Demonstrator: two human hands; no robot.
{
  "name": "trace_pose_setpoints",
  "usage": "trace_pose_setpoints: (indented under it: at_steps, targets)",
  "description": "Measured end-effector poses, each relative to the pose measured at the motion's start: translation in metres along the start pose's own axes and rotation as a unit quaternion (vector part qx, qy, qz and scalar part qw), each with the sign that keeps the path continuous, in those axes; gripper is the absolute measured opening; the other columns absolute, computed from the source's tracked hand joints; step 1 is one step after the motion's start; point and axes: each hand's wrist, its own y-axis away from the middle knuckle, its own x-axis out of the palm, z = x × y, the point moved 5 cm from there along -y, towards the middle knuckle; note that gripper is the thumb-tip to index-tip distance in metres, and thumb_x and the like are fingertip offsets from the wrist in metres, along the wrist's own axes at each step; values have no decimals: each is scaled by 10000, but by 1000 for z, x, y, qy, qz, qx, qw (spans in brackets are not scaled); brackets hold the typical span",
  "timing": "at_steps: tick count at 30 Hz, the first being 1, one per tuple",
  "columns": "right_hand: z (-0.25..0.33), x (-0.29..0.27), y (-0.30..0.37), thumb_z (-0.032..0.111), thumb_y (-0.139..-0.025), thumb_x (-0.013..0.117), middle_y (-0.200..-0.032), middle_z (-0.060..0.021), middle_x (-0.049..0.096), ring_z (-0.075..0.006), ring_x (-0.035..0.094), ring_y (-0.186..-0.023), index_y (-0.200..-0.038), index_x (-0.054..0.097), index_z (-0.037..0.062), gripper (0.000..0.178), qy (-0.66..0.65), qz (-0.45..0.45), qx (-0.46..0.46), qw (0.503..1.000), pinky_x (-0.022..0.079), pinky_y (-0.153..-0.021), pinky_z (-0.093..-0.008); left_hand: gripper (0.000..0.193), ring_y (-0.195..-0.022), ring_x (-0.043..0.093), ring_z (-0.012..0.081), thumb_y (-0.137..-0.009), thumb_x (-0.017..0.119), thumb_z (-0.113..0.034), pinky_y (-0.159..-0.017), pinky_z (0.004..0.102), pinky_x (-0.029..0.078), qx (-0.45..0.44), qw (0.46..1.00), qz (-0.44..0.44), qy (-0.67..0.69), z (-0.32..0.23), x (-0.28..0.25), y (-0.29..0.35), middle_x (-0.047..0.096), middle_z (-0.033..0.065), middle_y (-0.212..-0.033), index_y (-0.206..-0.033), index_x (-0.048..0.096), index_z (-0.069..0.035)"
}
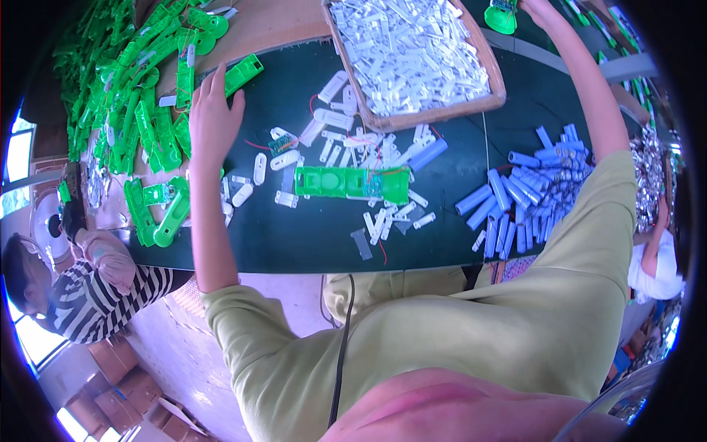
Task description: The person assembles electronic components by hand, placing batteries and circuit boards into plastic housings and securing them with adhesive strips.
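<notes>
Two hands are recorded at work over a dark table (294,243). The left hand (212,118) is laid palm-down at the table's left edge, its fingers (218,77) spread and loosely extended, touching a green plastic casing (245,74) but not closed round it. The right hand (534,7) is stretched to the far right corner, beside a round-ended green part (501,18); it is cut by the frame's top edge, so whether its fingers are closed cannot be told.

Items catalogued:
- A heap of green casings (125,81), piled along the left edge.
- One long open green housing (352,183) with red wires, lying mid-table, apart from both hands.
- A shallow wooden tray (442,110) of white clips, heaped to the rim.
- Loose white clips (259,168), scattered between tray and housing.
- A cluster of blue cylindrical cells (526,195), lying loose on the right.

Risks judged:
- The casing may be nudged off the table's edge, since it is only touched, not gripped.
- The blue cells may be rolled or swept aside by the right sleeve (it lies just beside them).
- The red wires may be snagged if the housing is dragged through the loose clips.
- The far reach may upset the tray's heaped contents.
</notes>
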Motion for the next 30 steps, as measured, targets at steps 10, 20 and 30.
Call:
trace_pose_setpoints:
  at_steps: [10,20,30]
  targets:
    - [-151,7,-96,239,-912,477,-1317,-211,455,-332,472,-1192,-1365,332,-10,536,152,171,110,967,427,-928,-477,520,-930,561,266,-736,739,-212,-872,370,440,-108,970,169,137,51,27,-33,613,108,-1105,-1217,594,-78]
    - [-90,33,-57,144,-861,474,-1002,-160,583,-253,594,-796,-1231,467,14,392,72,120,106,985,489,-625,-395,485,-791,572,88,-834,681,-158,-706,237,453,-236,904,70,350,38,-6,-31,648,65,-958,-1257,535,27]
    - [-72,-1,-43,230,-897,476,-1041,-258,600,-427,570,-950,-1102,575,-2,325,347,-27,15,937,472,-813,-485,504,-884,625,159,-918,595,-206,-528,218,454,-214,824,-37,523,5,-39,-21,614,139,-1099,-1300,378,43]
